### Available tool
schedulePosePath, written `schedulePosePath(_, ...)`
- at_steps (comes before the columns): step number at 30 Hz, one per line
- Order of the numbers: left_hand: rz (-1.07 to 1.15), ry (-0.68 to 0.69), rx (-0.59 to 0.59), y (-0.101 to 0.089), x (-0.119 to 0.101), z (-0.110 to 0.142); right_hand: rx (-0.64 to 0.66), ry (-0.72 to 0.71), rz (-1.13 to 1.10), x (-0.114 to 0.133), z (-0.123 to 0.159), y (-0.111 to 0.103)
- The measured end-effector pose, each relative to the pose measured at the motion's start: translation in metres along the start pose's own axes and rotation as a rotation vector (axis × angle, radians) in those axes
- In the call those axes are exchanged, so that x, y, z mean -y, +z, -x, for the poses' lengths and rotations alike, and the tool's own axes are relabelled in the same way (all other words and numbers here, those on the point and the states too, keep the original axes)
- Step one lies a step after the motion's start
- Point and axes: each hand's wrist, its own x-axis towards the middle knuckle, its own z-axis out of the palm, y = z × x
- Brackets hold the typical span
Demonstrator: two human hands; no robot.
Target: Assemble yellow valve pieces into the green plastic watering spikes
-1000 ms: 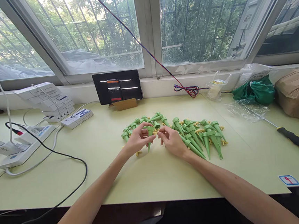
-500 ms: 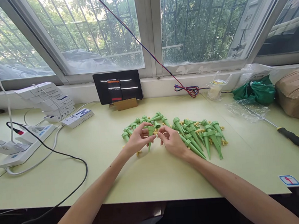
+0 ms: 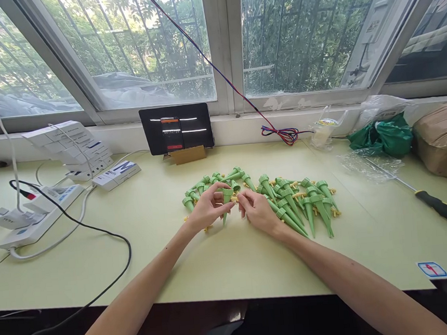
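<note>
Between the fingers of my left hand is a green plastic plant watering spike, cap up and point down. My right hand pinches a small yellow valve at the side of that spike's cap; my fingertips partly cover it, so I cannot tell how far in it sits. Behind my left hand lies a loose group of green spikes. A denser heap of spikes with yellow valves lies right of my right hand.
A tablet leans on a cardboard stand at the back. A power strip, cables and white boxes stand left. On the right lie a screwdriver, a green bag and a brown package.
Both hands keep the same grip and stay almost in place. My right fingertips have shifted very slightly at the yellow valve. The view has tilted a little.
</note>
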Motion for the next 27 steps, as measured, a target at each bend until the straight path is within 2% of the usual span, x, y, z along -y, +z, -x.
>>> schedulePosePath(6,0.009,-0.009,0.003,-0.0008,-0.0019,0.0006,0.002,-0.005,-0.07,0.0022,0.0001,0.0008)
schedulePosePath(16,-0.024,0.012,0.008,0.0006,0.0018,0.0007,0.034,-0.013,0.04,0.0044,-0.0001,-0.0019)
schedulePosePath(27,0.02,-0.002,0.0,-0.0008,-0.0027,0.0004,0.021,0.009,-0.094,0.0011,-0.0014,0.0011)
